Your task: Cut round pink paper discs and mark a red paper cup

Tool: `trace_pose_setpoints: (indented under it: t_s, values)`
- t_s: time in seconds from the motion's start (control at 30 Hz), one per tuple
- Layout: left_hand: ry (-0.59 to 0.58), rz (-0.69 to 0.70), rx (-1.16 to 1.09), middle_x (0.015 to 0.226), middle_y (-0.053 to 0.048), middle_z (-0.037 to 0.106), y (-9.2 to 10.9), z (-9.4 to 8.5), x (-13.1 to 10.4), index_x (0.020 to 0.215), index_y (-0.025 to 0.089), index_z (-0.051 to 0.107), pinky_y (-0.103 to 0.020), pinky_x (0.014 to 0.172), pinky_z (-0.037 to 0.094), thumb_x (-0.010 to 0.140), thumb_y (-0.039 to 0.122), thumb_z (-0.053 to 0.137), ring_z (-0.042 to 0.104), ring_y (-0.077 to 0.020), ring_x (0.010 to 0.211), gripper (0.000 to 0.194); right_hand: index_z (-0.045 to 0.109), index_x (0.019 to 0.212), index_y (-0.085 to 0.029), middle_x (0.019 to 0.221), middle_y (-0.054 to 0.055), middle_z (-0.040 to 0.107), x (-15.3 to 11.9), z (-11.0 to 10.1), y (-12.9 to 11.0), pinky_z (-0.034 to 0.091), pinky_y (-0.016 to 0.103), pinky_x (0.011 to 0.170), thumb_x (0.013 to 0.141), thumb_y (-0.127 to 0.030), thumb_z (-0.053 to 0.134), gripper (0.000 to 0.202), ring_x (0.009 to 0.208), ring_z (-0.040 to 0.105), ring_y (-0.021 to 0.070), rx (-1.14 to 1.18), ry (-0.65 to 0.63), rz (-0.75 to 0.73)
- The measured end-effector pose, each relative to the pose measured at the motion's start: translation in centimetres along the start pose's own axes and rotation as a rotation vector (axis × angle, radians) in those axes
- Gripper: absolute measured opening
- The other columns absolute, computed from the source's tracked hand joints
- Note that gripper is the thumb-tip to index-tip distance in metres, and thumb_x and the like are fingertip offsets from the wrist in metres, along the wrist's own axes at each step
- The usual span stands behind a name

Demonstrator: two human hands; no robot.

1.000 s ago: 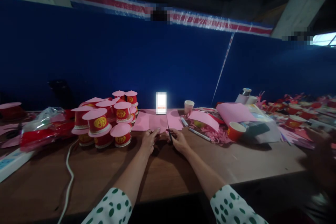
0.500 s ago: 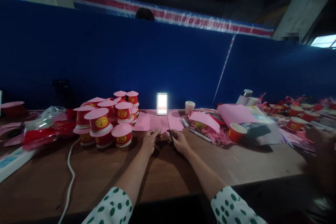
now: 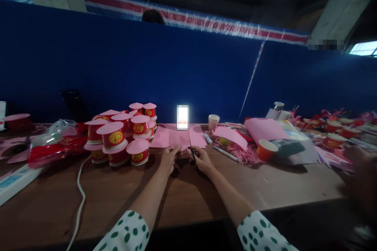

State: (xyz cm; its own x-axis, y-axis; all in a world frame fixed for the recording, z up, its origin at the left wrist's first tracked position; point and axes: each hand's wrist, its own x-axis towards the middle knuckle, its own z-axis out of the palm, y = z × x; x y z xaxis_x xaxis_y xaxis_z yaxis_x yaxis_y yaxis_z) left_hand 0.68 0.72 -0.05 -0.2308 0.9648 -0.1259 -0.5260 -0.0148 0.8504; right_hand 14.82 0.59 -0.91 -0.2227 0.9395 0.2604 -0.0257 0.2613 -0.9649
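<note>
Sleeves [image 3: 127, 233], white with green dots, reach in at the near edge of the brown surface [image 3: 123, 211]. To the left, a white cord [image 3: 79, 191] curves over the surface, near a white power strip [image 3: 17, 183]. In the middle, the right hand [image 3: 202, 160] closes its fingers on a dark slim tool [image 3: 193, 153], held tilted; blur hides its exact kind. Just beside it, the left hand [image 3: 170, 158] has thumb and fingers close together; whether they pinch anything, I cannot tell. Pink sheets [image 3: 160, 136] lie flat just past both fingertips.

Left of the sheets stand stacked red cups [image 3: 116, 138] topped with pink paper discs [image 3: 109, 128], and farther left lies a clear and red plastic bag [image 3: 55, 151]. On the right are two pens [image 3: 225, 153], pink paper shreds [image 3: 250, 154], a tipped red cup [image 3: 266, 150] and a large pink sheet [image 3: 265, 128]. Behind the flat sheets, a bright upright screen [image 3: 183, 117] glows, with a pale cup [image 3: 213, 122] to its right. Beyond rises a blue partition [image 3: 165, 66], the top of a person's head [image 3: 153, 16] showing above it.
</note>
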Motion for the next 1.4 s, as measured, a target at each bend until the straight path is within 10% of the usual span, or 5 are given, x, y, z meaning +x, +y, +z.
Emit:
trace_pose_setpoints:
  t_s: [1.4]
  values:
    - [-0.021, 0.007, 0.016, 0.06, 0.0, 0.062, 0.04, 0.04, -0.14, 0.065, 0.012, 0.058, -0.02, 0.05, 0.049, 0.051, 0.024, 0.077, 0.058, -0.0093, 0.052, 0.027, 0.061, 0.097, -0.017, 0.056, -0.003, 0.057, 0.24, -0.37, 0.7, 0.037, 0.018, 0.041, 0.07, -0.027, 0.059, 0.029, 0.044, 0.049, 0.0092, -0.049, -0.005, -0.016]
